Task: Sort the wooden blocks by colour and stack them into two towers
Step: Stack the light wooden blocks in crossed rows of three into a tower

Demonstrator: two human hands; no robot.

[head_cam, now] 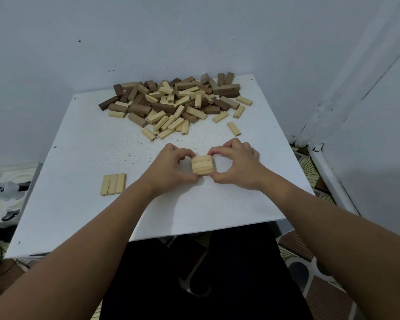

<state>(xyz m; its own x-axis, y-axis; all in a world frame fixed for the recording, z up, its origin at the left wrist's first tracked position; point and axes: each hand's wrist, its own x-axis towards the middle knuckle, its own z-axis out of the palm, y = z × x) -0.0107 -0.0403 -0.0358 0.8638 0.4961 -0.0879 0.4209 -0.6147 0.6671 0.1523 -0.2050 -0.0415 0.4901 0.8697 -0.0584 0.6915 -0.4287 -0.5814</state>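
Note:
A small group of three light wooden blocks (202, 165) lies side by side at the middle of the white table (83, 139). My left hand (171, 168) pinches its left side, and my right hand (235, 165) pinches its right side. Another row of three light blocks (113, 184) lies flat to the left, untouched. A mixed pile of light and dark brown blocks (173, 102) is heaped at the far side of the table.
A single light block (234, 128) lies apart just beyond my right hand. Walls close in behind and to the right of the table. White moulded packaging (11, 192) sits on the floor to the left. My lap is below the table's near edge.

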